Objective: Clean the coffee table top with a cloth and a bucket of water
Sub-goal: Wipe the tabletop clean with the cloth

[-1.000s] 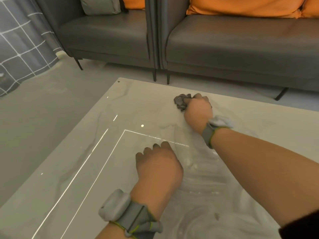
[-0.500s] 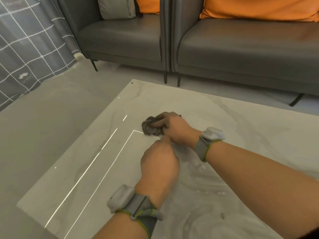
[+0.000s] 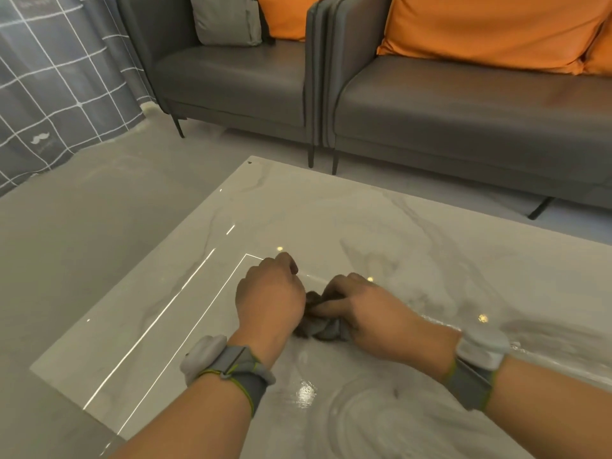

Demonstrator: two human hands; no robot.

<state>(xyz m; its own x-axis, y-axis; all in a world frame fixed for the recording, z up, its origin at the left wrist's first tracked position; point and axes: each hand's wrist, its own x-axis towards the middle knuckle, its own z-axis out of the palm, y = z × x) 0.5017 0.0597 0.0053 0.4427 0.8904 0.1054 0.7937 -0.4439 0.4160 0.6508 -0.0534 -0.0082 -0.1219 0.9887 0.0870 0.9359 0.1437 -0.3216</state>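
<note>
A crumpled grey cloth [image 3: 318,327] lies on the glossy marble coffee table top [image 3: 414,233], between my two hands. My right hand [image 3: 367,313] grips the cloth from the right, its fingers curled over the top of it. My left hand [image 3: 270,298] sits against the cloth's left side with curled fingers; whether it holds the cloth is hidden by the back of the hand. Wet streaks shine on the table near my wrists. No bucket is in view.
Two dark grey sofas [image 3: 463,120] with orange cushions [image 3: 480,28] and one grey cushion [image 3: 227,19] stand just beyond the table's far edge. A grey checked curtain [image 3: 49,77] hangs at the left. Bare grey floor [image 3: 82,226] lies left of the table.
My right hand has dragged the cloth from the far middle of the table back toward me, and both hands now meet at the cloth. The view has tilted up a little.
</note>
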